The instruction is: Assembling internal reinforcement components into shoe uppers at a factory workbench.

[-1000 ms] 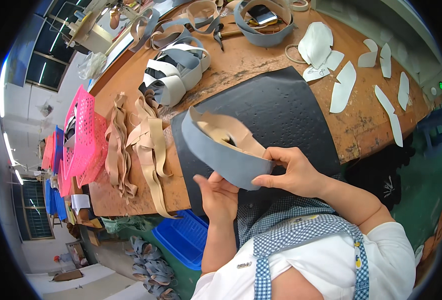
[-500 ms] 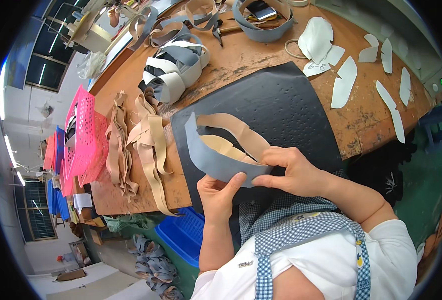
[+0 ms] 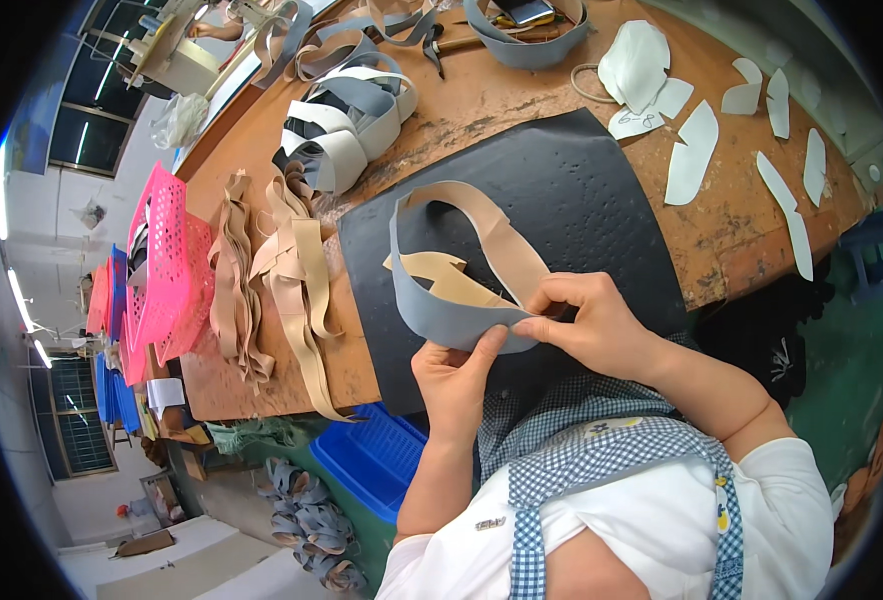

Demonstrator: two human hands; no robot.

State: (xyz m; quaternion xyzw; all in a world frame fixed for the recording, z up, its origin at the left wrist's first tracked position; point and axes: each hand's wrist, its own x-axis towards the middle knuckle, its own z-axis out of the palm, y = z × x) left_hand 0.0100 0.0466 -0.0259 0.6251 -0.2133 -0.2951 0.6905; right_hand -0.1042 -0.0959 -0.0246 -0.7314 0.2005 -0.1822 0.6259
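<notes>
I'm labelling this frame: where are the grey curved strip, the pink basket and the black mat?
grey curved strip point(image 3: 442, 318): head view, lower band.
pink basket point(image 3: 167, 262): head view, mesh wall.
black mat point(image 3: 582, 200): head view, bare centre.

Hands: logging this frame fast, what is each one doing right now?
Left hand: closed on the grey curved shoe-upper piece, gripping its lower edge.
Right hand: fingers pinching the same piece's edge.

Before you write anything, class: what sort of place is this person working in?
Probably a shoe or leather-goods workshop. Both hands, left hand and right hand, hold a curved grey piece over a black mat; tan strips and white cut shapes cover the wooden bench.
</notes>
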